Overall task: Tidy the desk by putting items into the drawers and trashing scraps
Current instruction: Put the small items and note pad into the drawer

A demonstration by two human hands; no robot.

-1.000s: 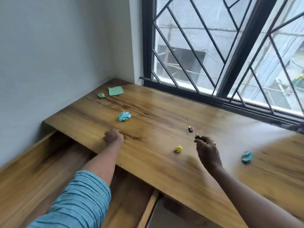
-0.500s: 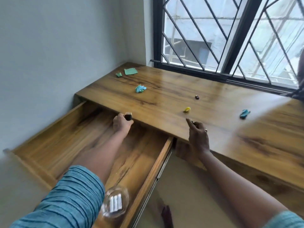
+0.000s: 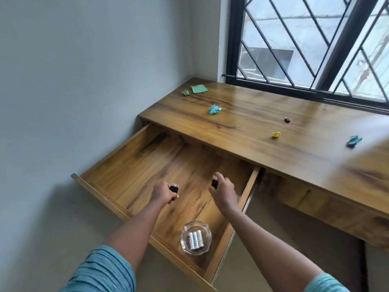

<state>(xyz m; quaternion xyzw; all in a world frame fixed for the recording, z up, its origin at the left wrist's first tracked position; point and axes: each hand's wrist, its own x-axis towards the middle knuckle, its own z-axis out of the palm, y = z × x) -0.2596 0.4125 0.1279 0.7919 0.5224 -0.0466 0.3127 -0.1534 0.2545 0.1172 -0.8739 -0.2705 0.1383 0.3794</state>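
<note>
while over drawer (image 3: 136,165), left hand (image 3: 165,193), right hand (image 3: 224,190) fingers each pinch dark block (image 3: 174,188).

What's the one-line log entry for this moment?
left hand grips dark item | right hand grips second dark item | both over open drawer | scraps on desk
</note>
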